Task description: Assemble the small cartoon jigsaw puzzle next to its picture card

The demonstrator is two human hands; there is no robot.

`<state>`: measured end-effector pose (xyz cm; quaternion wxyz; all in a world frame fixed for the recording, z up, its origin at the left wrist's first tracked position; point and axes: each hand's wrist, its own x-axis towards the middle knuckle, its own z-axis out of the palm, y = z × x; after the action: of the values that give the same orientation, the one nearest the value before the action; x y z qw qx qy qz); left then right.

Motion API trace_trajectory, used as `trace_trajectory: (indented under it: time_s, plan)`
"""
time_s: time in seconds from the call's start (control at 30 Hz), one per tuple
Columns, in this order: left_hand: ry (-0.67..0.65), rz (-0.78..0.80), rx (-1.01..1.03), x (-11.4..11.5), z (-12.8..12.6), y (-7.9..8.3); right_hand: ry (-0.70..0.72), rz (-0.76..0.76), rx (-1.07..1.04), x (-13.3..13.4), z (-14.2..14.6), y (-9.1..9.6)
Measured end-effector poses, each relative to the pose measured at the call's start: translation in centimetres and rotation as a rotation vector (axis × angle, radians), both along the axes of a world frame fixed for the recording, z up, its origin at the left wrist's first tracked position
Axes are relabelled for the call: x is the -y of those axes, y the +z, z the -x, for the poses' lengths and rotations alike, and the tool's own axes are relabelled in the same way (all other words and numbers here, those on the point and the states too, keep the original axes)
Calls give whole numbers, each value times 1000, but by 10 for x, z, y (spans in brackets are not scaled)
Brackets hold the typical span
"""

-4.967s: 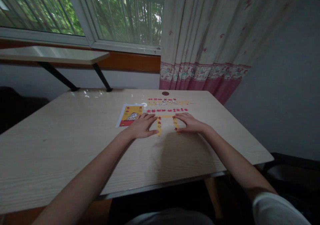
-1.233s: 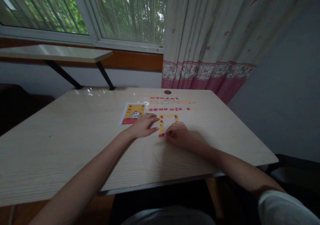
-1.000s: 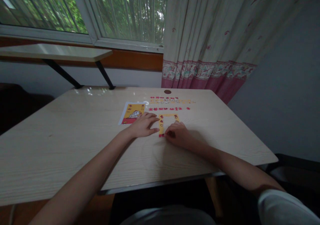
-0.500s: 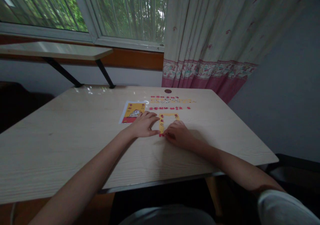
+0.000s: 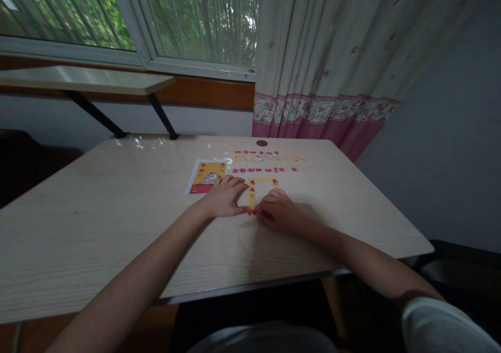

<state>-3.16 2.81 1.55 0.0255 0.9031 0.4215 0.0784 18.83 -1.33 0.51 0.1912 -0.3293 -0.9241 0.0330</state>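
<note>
Where the left hand (image 5: pixel 224 198) rests: along the left side of the yellow border (image 5: pixel 264 179), fingers spread, clasping nothing, thumb down by the lower corner.
Right hand (image 5: pixel 278 211): curled, fingertips drawn together at a small red piece (image 5: pixel 251 212) beside the left thumb; whether it grips the piece cannot be told.
Border: flat on the table (image 5: pixel 117 227) between the hands, its right side partly covered by the right hand.
Loose pieces: a near red row (image 5: pixel 258 171) beyond the hands, with a yellow-and-white band (image 5: pixel 270 158) and a far red row (image 5: pixel 254 152) farther away.
Picture sheet (image 5: pixel 206 175): a white cat on yellow and red, just beyond the left wrist, partly hidden by the left hand.
Backdrop: beyond both hands, a dark disc (image 5: pixel 262 143) at the table's far edge, a floral curtain (image 5: pixel 309 66) and a window (image 5: pixel 203 29).
</note>
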Motion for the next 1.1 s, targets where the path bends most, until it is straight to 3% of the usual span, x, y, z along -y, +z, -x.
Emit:
trace_trajectory:
  time_s: [0.17, 0.47, 0.67, 0.87, 1.1]
  plan:
    - [-12, 12, 20, 1, 0, 2, -47, 41, -99, -21, -13, 3]
    - [-36, -10, 33, -2, 3, 0, -490, 1, 132, -106, -53, 13]
    - [-28, -12, 44, -1, 3, 1, -497, 85, 179, -129, -55, 10]
    - [-21, -12, 77, -1, 2, 2, -424, 225, -36, -136, -58, 7]
    - [-32, -43, 246, -4, -3, 1, -352, 336, -486, -96, -70, 2]
